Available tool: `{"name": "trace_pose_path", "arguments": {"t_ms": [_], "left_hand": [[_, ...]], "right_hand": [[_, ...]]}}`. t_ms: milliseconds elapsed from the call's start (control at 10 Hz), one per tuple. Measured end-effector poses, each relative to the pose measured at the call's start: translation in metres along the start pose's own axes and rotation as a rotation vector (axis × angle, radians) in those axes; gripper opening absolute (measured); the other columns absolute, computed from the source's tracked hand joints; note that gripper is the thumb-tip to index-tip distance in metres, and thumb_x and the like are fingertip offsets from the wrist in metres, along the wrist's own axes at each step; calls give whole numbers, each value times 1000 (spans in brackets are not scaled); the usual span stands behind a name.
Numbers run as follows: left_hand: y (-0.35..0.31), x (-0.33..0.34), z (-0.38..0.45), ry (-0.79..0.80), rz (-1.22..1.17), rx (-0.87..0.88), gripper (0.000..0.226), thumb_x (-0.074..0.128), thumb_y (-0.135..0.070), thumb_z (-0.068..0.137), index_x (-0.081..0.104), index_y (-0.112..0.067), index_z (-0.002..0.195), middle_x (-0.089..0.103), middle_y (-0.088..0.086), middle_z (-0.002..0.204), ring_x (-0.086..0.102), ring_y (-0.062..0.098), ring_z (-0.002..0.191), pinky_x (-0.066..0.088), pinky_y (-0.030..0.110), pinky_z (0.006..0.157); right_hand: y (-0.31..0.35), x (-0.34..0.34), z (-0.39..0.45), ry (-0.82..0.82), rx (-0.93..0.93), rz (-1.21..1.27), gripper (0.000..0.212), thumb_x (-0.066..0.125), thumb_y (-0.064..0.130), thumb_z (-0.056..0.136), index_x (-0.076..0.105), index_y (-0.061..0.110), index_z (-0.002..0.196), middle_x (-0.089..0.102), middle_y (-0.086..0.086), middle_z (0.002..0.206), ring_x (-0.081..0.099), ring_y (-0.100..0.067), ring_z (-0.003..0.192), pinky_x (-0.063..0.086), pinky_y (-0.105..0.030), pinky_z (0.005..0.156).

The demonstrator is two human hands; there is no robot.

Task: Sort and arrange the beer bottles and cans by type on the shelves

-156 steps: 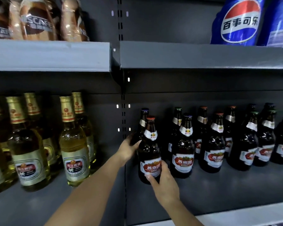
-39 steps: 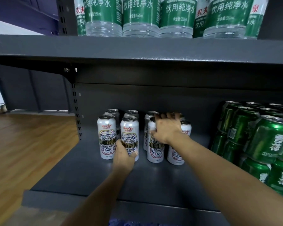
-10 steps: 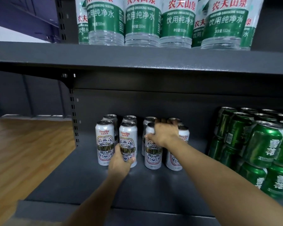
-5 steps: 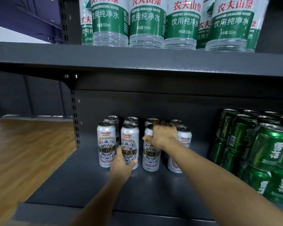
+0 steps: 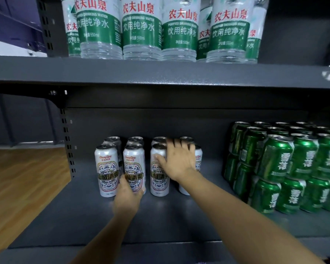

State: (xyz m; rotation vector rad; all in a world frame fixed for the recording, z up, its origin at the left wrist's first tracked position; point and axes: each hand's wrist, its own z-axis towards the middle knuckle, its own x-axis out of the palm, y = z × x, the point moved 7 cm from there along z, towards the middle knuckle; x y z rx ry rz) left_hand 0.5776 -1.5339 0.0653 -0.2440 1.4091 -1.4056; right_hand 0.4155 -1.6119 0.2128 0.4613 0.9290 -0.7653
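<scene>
Low on the grey shelf (image 5: 65, 216), the left hand (image 5: 127, 199) cups the second white can (image 5: 134, 166) — at two o'clock the right hand (image 5: 177, 161), fingers spread, rests across the third and fourth white cans — with stacked green cans (image 5: 278, 164) further toward three o'clock.

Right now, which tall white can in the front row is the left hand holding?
The second tall white can from the left. The left hand grips its bottom; the leftmost white can stands untouched.
</scene>
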Motion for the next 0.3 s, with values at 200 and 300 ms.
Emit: {"name": "trace_pose_path", "arguments": {"t_ms": [200,300], "left_hand": [[-6,-2,-16,-61,54,-48,77,73,-25,84,31,0,144,44,23,137,42,40,127,39,51,103],[-21,-10,-32,-170,104,-39,73,71,-22,85,34,1,142,43,27,135,41,44,125,38,53,100]], "right_hand": [[-43,-7,-48,-303,59,65,55,37,50,84,58,14,121,61,-4,119,53,-26,108,28,-40,89],[-63,-19,-72,-420,-37,29,48,45,42,83,58,14,120,59,-4,123,46,-23,112,28,-38,91]]}}
